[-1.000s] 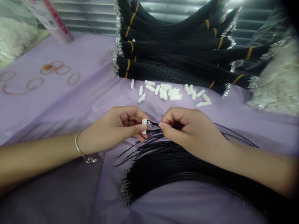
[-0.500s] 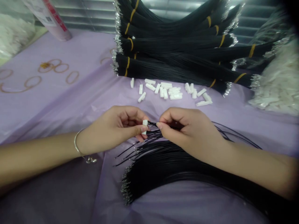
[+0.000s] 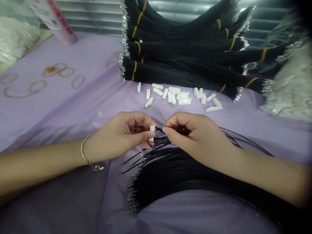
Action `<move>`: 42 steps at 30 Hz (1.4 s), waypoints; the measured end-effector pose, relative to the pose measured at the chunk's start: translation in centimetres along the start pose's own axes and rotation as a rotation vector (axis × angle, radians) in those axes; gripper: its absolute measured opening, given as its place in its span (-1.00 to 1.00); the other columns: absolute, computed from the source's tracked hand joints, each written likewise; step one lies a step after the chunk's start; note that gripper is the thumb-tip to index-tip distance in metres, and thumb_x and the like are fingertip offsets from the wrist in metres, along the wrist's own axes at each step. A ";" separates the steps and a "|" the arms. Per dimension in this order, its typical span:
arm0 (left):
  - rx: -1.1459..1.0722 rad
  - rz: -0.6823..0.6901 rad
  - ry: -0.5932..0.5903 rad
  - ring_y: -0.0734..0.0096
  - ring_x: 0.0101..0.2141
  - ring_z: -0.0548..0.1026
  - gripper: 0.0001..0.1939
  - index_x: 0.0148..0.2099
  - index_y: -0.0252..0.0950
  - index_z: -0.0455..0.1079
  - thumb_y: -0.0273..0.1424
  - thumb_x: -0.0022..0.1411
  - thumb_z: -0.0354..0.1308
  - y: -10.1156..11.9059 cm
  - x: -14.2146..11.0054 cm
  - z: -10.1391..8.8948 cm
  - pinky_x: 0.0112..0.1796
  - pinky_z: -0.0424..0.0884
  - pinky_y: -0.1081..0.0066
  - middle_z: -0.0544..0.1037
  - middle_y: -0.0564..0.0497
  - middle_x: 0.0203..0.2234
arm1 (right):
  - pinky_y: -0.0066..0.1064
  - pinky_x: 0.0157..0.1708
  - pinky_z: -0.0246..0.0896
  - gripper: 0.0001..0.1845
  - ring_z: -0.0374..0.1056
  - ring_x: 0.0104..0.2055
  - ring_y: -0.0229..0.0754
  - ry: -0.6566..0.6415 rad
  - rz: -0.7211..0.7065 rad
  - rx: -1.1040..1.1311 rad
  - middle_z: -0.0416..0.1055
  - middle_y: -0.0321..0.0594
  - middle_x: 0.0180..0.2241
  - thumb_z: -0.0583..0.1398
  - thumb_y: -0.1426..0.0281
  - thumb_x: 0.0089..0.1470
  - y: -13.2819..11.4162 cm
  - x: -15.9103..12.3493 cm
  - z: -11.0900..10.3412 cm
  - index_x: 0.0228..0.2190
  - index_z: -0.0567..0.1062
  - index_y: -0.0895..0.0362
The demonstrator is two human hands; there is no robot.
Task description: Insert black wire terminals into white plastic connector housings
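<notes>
Between thumb and fingers, my left hand (image 3: 129,131) pinches a small white connector housing (image 3: 152,133) held on end. Black wires run from the housing's right side. My right hand (image 3: 192,131) is closed in a pinch on a thin black wire (image 3: 159,129) close beside the housing. Whether that wire's tip is fully inside the housing I cannot tell. Under both hands lies a loose bundle of black wires (image 3: 168,177), its crimped metal ends (image 3: 133,195) toward the left. A few single wires stick out left below my left fingers.
Several white connector housings (image 3: 184,97) lie scattered beyond my hands. Behind them are stacked black wire bundles (image 3: 180,48) tied with yellow bands. Plastic bags of white parts (image 3: 290,87) stand at the right and far left. Rubber bands (image 3: 37,86) and a pink-and-white bottle (image 3: 57,24) sit on the purple tablecloth (image 3: 95,52).
The whole view has shifted slightly. My right fingertips are a little closer to the connector housing; both hands keep their pinch.
</notes>
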State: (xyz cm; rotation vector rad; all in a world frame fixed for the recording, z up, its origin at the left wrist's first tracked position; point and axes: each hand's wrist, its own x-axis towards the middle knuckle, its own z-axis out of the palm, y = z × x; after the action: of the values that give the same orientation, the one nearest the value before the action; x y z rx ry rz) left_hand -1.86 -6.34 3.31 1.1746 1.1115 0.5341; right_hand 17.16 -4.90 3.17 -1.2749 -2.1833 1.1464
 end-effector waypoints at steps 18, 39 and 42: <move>0.041 0.010 0.041 0.55 -0.51 0.52 -0.88 -0.33 -0.41 0.37 -0.46 0.06 0.20 -0.1 -0.2 0.4 -0.42 0.53 0.61 0.51 0.05 -0.56 | -0.52 -0.62 -0.03 -0.83 0.10 -0.61 -0.38 0.024 -0.022 0.002 0.25 -0.38 -0.64 0.12 0.40 0.04 -0.1 -0.1 0.4 -0.54 0.43 0.13; -0.133 -0.037 -0.192 0.52 -0.42 0.56 -0.91 -0.29 -0.37 0.44 -0.48 0.13 0.15 -0.3 0.5 -1.4 -0.32 0.54 0.52 0.55 0.05 -0.46 | -0.57 -0.57 0.02 -0.82 0.14 -0.56 -0.40 -0.052 -0.002 0.141 0.29 -0.38 -0.59 0.10 0.38 0.07 0.2 0.0 -0.2 -0.49 0.44 0.17; -0.130 -0.051 -0.167 0.54 -0.45 0.56 -0.93 -0.32 -0.36 0.46 -0.48 0.12 0.16 -0.2 0.5 -1.5 -0.35 0.54 0.57 0.56 0.06 -0.49 | -0.57 -0.55 0.05 -0.81 0.16 -0.54 -0.40 -0.075 -0.024 0.144 0.32 -0.36 -0.57 0.09 0.38 0.09 0.4 0.1 -0.3 -0.47 0.44 0.18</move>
State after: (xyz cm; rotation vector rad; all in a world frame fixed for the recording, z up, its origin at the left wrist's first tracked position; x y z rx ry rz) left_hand -3.02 -5.30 2.93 1.0552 0.9477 0.4532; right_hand 17.49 -4.59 3.02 -1.1603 -2.1195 1.3357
